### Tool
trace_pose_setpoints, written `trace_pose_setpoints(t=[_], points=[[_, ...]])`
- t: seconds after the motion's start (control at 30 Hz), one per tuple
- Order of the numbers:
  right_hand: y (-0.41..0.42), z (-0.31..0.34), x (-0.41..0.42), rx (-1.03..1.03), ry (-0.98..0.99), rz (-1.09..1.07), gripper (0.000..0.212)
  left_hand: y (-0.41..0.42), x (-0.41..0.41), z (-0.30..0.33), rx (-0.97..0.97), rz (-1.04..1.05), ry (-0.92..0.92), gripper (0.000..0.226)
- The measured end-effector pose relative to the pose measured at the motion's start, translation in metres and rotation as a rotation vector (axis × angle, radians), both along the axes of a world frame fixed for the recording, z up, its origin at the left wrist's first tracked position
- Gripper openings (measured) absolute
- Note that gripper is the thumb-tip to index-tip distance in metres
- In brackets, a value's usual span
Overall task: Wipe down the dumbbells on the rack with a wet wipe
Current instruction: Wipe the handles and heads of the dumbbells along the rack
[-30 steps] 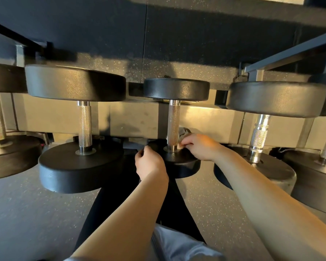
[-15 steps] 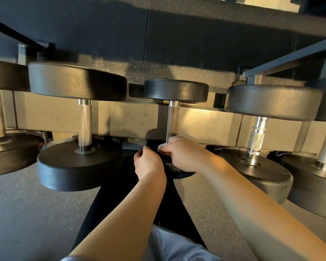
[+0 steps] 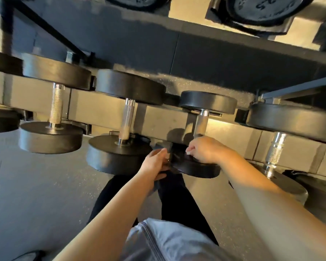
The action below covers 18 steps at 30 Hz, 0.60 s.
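Observation:
A small black dumbbell lies on the low rack rail, its near head (image 3: 196,169) toward me and its knurled steel handle (image 3: 200,125) running back to the far head (image 3: 208,101). My left hand (image 3: 154,162) grips the left rim of the near head, fingers curled round the edge. My right hand (image 3: 205,149) rests on the inner face of that head at the foot of the handle. A small white corner of the wet wipe (image 3: 188,152) shows at its fingertips; the hand hides the rest of it.
Bigger black dumbbells flank the small one: one close on the left (image 3: 124,121), another further left (image 3: 56,108), a heavy one on the right (image 3: 275,151). A dark upper shelf (image 3: 196,44) overhangs, carrying more weights (image 3: 262,8). Speckled grey floor (image 3: 36,194) lies below.
My right hand slid with the wipe from the right of the handle's base to its front left on the near head. My left hand kept its grip. The view swung left and up.

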State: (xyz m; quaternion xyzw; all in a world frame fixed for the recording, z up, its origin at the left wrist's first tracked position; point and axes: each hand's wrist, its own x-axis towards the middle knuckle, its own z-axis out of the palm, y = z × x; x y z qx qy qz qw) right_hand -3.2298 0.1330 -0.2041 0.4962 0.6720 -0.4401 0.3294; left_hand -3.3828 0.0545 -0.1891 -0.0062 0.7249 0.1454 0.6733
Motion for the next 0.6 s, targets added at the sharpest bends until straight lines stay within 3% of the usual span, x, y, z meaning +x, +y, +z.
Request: trace_pose_setpoints(t=[0.07,0.17,0.2,0.27,0.33,0.4,0.43,0.47,0.53,0.6], points=[[-0.009,0.004,-0.015,0.041,0.159,-0.248,0.024,-0.003,-0.025,0.019,0.121,-0.011,-0.03,0.016],[-0.015,0.017,-0.063,-0.089,0.51,-0.847,0.031,-0.008,-0.065,0.046,0.266,0.072,-0.029,0.015],[-0.015,0.023,-0.082,-0.103,0.572,-0.893,0.032,-0.009,-0.079,0.052,0.31,0.084,0.001,0.014],[-0.016,0.029,-0.124,-0.083,0.582,-0.796,0.031,-0.011,-0.112,0.058,0.38,0.07,0.09,0.011],[-0.018,0.022,-0.16,-0.053,0.533,-0.565,0.028,-0.013,-0.149,0.054,0.44,-0.022,0.223,0.009],[-0.021,0.011,-0.187,-0.043,0.347,-0.286,0.029,-0.017,-0.19,0.046,0.499,-0.248,0.36,0.011],[-0.021,0.006,-0.196,-0.039,0.267,-0.245,0.029,-0.018,-0.209,0.041,0.527,-0.407,0.396,0.011],[-0.019,0.002,-0.202,-0.032,0.196,-0.179,0.028,-0.018,-0.225,0.037,0.548,-0.579,0.406,0.017],[-0.015,0.011,-0.212,0.01,0.073,-0.006,0.026,-0.013,-0.25,0.03,0.607,-0.916,0.367,0.051],[-0.015,0.021,-0.217,0.026,0.013,0.013,0.03,-0.003,-0.257,0.028,0.594,-1.128,0.282,0.071]])
